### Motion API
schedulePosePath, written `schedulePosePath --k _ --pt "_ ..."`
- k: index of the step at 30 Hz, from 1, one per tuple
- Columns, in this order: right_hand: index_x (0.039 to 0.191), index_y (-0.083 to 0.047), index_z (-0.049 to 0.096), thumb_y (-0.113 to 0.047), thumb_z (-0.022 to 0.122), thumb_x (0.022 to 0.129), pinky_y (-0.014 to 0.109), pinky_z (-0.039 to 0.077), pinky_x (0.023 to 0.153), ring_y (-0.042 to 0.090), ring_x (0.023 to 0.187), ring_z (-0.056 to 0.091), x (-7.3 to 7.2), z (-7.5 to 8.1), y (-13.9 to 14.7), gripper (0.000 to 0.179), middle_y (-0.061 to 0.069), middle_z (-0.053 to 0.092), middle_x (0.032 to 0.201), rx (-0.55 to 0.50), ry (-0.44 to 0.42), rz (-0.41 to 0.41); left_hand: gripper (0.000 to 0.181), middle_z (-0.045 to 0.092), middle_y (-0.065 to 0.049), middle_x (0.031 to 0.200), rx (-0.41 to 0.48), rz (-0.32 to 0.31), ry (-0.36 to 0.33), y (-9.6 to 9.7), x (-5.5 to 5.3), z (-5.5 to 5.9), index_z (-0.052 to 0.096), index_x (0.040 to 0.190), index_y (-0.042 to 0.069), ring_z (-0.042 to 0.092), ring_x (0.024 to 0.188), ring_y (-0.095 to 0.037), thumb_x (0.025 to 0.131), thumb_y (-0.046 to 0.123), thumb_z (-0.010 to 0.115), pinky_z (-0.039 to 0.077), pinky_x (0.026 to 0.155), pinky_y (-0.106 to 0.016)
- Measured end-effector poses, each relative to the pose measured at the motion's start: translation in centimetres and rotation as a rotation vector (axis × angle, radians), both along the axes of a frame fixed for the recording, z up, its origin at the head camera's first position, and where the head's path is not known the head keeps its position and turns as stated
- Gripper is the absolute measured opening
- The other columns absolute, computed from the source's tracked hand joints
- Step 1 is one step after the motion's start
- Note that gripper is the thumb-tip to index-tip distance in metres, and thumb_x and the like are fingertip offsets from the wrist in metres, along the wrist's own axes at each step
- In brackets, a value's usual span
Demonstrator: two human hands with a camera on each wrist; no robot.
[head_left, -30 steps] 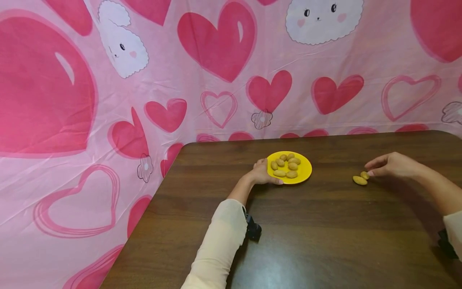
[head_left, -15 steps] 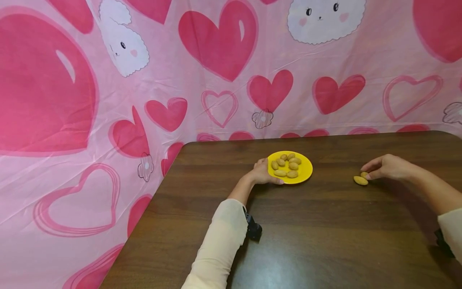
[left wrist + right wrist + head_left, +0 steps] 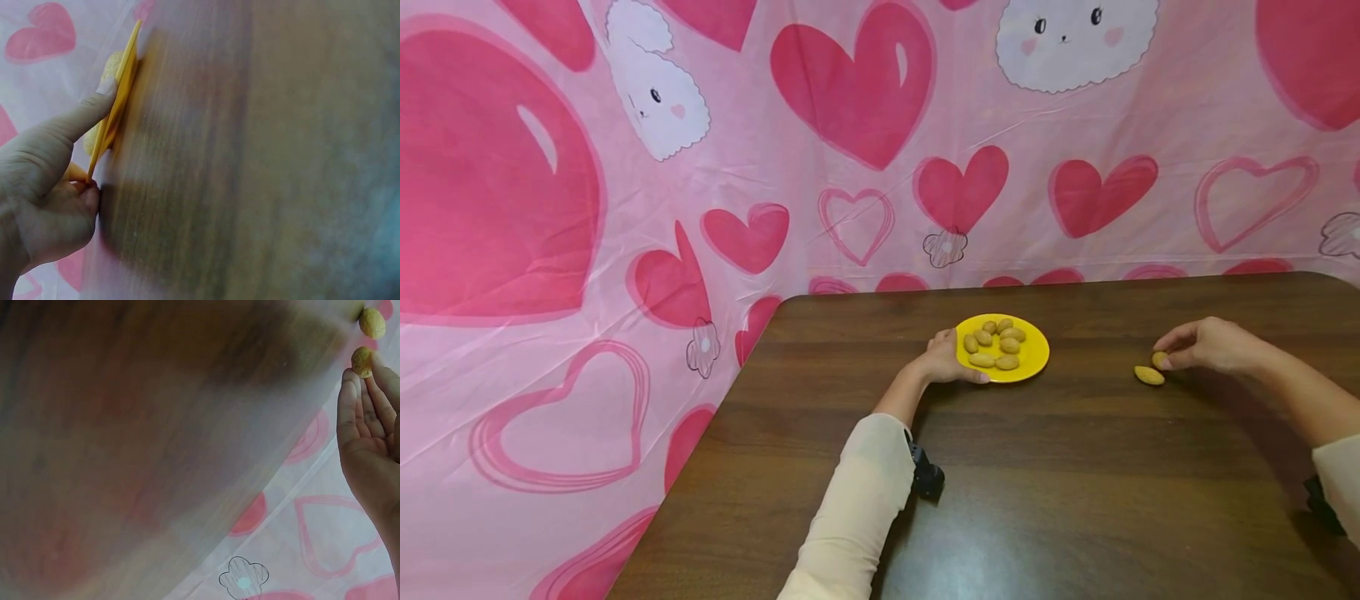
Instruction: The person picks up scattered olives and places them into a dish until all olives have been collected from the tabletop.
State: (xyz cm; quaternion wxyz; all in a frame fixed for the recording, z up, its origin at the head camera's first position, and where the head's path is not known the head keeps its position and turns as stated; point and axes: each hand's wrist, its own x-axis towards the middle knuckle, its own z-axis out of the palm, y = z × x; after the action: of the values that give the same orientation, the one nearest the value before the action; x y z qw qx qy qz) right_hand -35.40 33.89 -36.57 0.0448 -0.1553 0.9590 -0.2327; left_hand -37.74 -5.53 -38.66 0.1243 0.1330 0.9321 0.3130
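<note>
My left hand grips the left rim of a yellow plate on the brown table. In the left wrist view the thumb lies along the plate's rim and the other fingers curl at its lower edge. Several oval, tan, nut-like pieces lie on the plate. To the right, my right hand pinches another such piece between thumb and fingertips. One more tan oval lies on the table just in front of those fingertips, also visible in the right wrist view.
The dark wood-grain table reaches back to a pink cloth printed with hearts and white faces. A black wrist camera hangs under the left sleeve. The table's left edge runs diagonally toward the viewer.
The right hand moved slightly left onto the farther loose piece and now has it pinched, a little higher and apart from the other. The left hand and plate stay in place.
</note>
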Motion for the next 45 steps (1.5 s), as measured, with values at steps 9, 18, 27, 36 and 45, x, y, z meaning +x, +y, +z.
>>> schedulePosePath --k 9,18,27,36,45 --pt "0.103 -0.001 0.068 -0.035 0.072 0.08 0.05 0.041 0.079 0.041 0.101 0.051 0.0 0.2 -0.4 0.041 0.018 0.066 0.1 -0.023 0.023 -0.025 0.103 0.021 -0.01 0.148 0.008 0.001 0.005 0.0 0.1 0.0 0.016 0.147 0.006 0.023 0.13 -0.024 0.071 0.041 0.077 0.023 0.107 -0.039" --pt "0.102 -0.004 0.069 -0.042 0.072 0.078 0.044 0.043 0.077 0.032 0.096 0.055 -0.2 0.6 -2.1 0.045 0.011 0.068 0.095 -0.042 0.042 -0.027 0.102 0.021 -0.009 0.147 0.012 0.006 0.008 0.0 0.0 -0.2 0.018 0.147 0.007 0.024 0.129 -0.024 0.071 0.042 0.077 0.024 0.107 -0.039" --pt "0.102 -0.006 0.069 -0.042 0.072 0.078 0.037 0.044 0.075 0.023 0.09 0.057 -0.5 1.0 -3.7 0.044 0.004 0.069 0.09 -0.057 0.041 -0.012 0.104 0.02 -0.01 0.148 0.006 0.0 0.01 0.0 -0.1 -0.2 0.016 0.147 0.006 0.022 0.13 -0.025 0.071 0.043 0.077 0.024 0.107 -0.039" --pt "0.105 -0.003 0.068 -0.041 0.072 0.078 0.032 0.045 0.072 0.022 0.09 0.057 -0.7 1.5 -5.5 0.046 0.006 0.069 0.091 -0.108 0.043 -0.01 0.105 0.018 -0.009 0.149 -0.002 0.001 0.005 -0.1 -0.1 -0.1 0.013 0.148 0.006 0.021 0.131 -0.024 0.072 0.042 0.076 0.023 0.108 -0.038" --pt "0.104 -0.001 0.067 -0.037 0.073 0.078 0.028 0.046 0.067 0.016 0.079 0.058 -1.2 1.6 -7.3 0.045 0.007 0.069 0.09 -0.134 0.068 0.011 0.106 0.016 -0.009 0.15 0.005 -0.001 -0.004 -0.1 0.0 0.0 0.013 0.148 0.005 0.02 0.133 -0.024 0.072 0.042 0.076 0.022 0.108 -0.037"
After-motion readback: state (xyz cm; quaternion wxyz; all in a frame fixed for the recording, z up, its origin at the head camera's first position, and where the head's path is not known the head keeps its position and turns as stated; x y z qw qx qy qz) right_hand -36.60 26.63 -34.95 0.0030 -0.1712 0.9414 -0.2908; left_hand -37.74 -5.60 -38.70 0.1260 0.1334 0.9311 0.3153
